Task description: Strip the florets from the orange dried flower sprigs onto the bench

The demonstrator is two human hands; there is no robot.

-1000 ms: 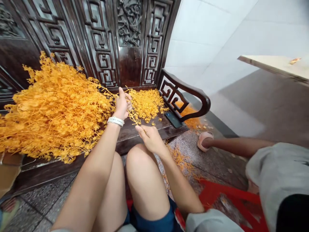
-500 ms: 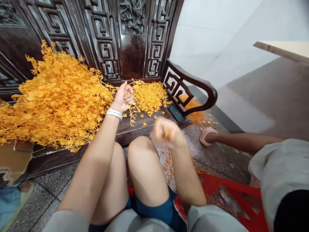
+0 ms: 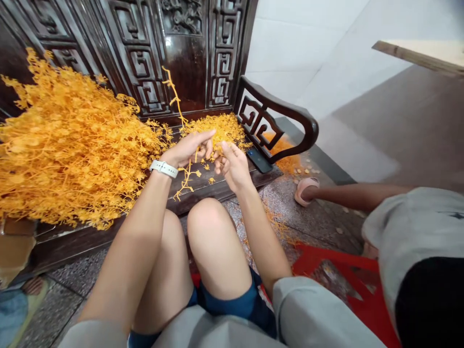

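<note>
My left hand [image 3: 192,149], with a pale watch on its wrist, is closed around a yellow branched plastic stem [image 3: 175,94]. The stem's bare upper end rises above the hand, and more twigs [image 3: 186,181] hang below it. My right hand [image 3: 232,166] faces it, its fingers bent and pinched together close to the left fingertips. Whatever those fingers grip is too small to make out. Behind both hands lies a low pile of small yellow pieces [image 3: 232,126]. A much larger heap of yellow branched stems [image 3: 72,145] covers the bench to the left.
The dark carved wooden bench [image 3: 213,191] has an openwork armrest [image 3: 282,104] at its right end. Beside the armrest lies a phone [image 3: 259,161]. More orange bits [image 3: 284,150] are on the floor. Another person's leg [image 3: 355,195] is at right, near a red stool [image 3: 337,261].
My right hand has come up from above the knee to meet my left hand. The held stem now sticks upward from the left hand. The view has shifted slightly.
</note>
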